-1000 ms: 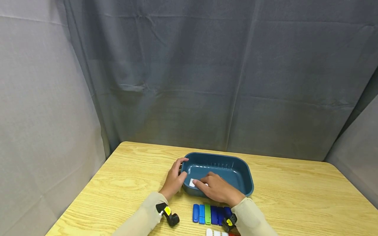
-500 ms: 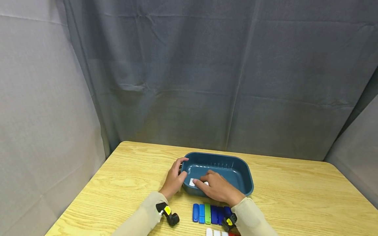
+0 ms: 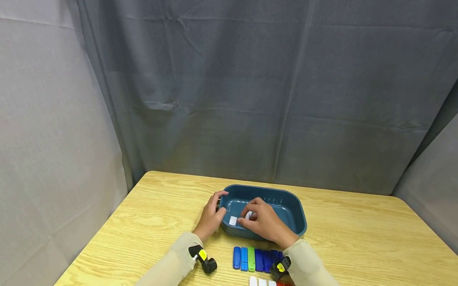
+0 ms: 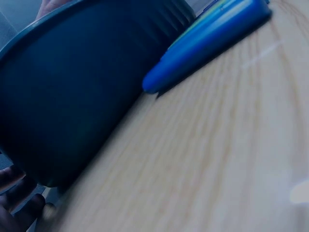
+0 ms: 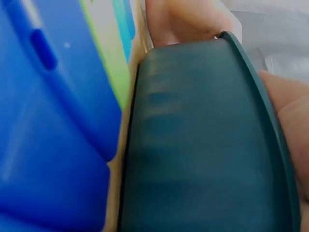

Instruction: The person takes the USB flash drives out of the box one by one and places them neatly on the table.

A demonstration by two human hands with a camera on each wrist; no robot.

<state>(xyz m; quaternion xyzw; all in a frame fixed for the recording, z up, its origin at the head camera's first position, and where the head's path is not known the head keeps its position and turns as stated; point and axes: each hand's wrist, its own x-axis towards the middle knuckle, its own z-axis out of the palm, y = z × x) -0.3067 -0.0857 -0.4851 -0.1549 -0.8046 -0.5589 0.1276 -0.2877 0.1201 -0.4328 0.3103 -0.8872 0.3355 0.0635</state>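
A dark teal plastic basin [image 3: 297, 222] stands on the table. My left hand [image 3: 210, 218] grips its left end, thumb and forefinger at the rim. In the left wrist view, fingers [image 4: 19, 193] show beside the basin's wall. My right hand [image 3: 266, 222] reaches over the near rim and pinches a small white piece [image 3: 248, 215], mostly hidden by the fingers. To the left of that hand, a flat white square [image 3: 233, 220] lies on the basin floor. In the right wrist view, the basin's outer wall [image 5: 203, 135] hides most of the right hand.
Close in front of the basin lies a row of flat plastic pieces, with a blue one [image 3: 237, 257], a green one [image 3: 251, 259] and several darker blue ones. Nearer, a second row of white pieces [image 3: 262, 282] and red pieces [image 3: 280, 283] is cut off. Grey curtains [image 3: 222, 99] surround the table.
My right hand has lifted slightly and shifted a little to the right, with the white piece between its fingers. The white square now shows fully. My left hand has stayed in place.
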